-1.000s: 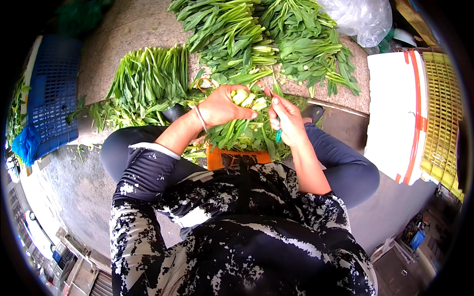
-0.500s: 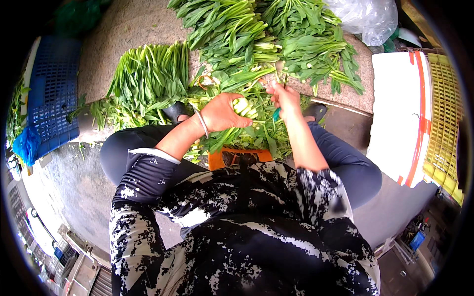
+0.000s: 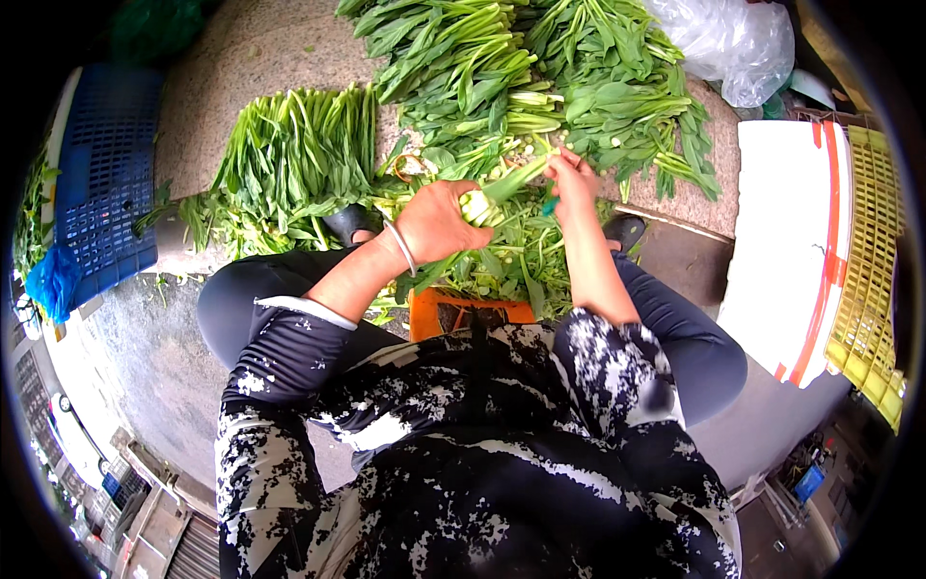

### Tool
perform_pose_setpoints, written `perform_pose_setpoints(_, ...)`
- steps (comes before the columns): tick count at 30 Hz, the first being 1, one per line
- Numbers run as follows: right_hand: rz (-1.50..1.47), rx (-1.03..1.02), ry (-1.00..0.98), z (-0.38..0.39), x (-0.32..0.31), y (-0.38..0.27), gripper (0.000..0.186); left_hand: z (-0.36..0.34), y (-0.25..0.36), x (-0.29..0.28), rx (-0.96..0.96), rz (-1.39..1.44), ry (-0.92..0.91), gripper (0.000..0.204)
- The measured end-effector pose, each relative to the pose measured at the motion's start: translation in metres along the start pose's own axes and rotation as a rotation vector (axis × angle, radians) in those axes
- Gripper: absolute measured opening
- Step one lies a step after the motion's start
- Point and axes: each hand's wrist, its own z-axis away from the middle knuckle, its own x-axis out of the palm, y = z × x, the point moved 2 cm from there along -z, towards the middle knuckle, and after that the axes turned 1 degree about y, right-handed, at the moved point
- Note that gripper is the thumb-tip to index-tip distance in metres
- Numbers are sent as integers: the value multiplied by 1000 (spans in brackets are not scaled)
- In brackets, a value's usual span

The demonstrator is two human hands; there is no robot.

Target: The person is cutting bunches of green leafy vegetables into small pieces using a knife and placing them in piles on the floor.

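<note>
My left hand (image 3: 439,224) is wrapped round a bunch of leafy greens (image 3: 476,206), its pale cut stem ends showing between thumb and fingers. Just to its right, my right hand (image 3: 573,183) is closed, pinching the stem end of a single leafy stalk (image 3: 521,179) whose leaf reaches toward the bunch. A small teal piece, perhaps a tool's handle (image 3: 550,206), sticks out below the right palm; the rest is hidden. Beneath both hands lies a heap of loose leaves and trimmings (image 3: 516,253).
Stacked greens lie on the stone slab at left (image 3: 297,145), centre (image 3: 463,68) and right (image 3: 632,106). A blue crate (image 3: 106,174) stands at left; a white foam box (image 3: 781,241) and yellow crate (image 3: 868,261) at right. Clear plastic (image 3: 723,43) lies behind. An orange stool edge (image 3: 424,317) shows between my legs.
My right hand has shifted slightly right, and a leafy stalk now stretches between it and the bunch. The left hand keeps its hold. The whole view has tilted a little.
</note>
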Motion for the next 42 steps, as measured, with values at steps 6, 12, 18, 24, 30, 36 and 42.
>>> perform_pose_setpoints(6,272,-255,-192,106,-8,-49,22,-1,7,10,103,317,-74,33)
perform_pose_setpoints(12,72,-241,-511,147,-5,-57,22,-1,11,19,108,544,-171,27)
perform_pose_setpoints(18,63,-49,-734,164,-20,-67,40,4,12,19,47,681,-200,25)
perform_pose_setpoints(24,108,-122,-777,173,-6,-66,39,10,3,12,112,740,-216,29)
perform_pose_setpoints(30,115,74,-464,144,-39,-37,39,9,3,12,32,518,-257,27)
perform_pose_setpoints(36,376,85,-412,155,-20,-17,65,7,-28,9,22,691,-28,19)
perform_pose_setpoints(42,209,-67,-653,189,49,-12,41,12,-31,-31,-171,1084,218,22)
